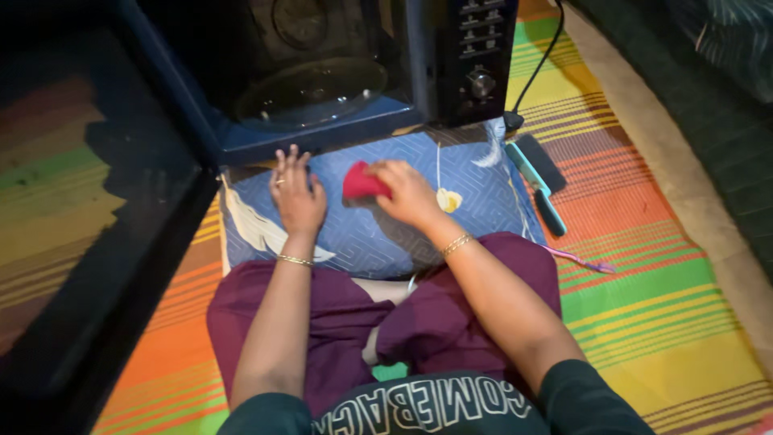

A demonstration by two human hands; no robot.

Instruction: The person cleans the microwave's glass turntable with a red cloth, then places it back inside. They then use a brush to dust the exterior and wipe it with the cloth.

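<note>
Red cloth (362,183) sits bunched in the right hand (411,193), its grip pinching the cloth above a blue patterned pillow (378,234). Left hand (296,193) rests flat on the pillow, fingers spread, before an open microwave (322,72).

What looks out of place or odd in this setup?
The microwave oven sits on the floor, its front edge over a blue pillow, door swung wide open. The right hand holds a red cloth; the left hand rests flat on the pillow.
</note>
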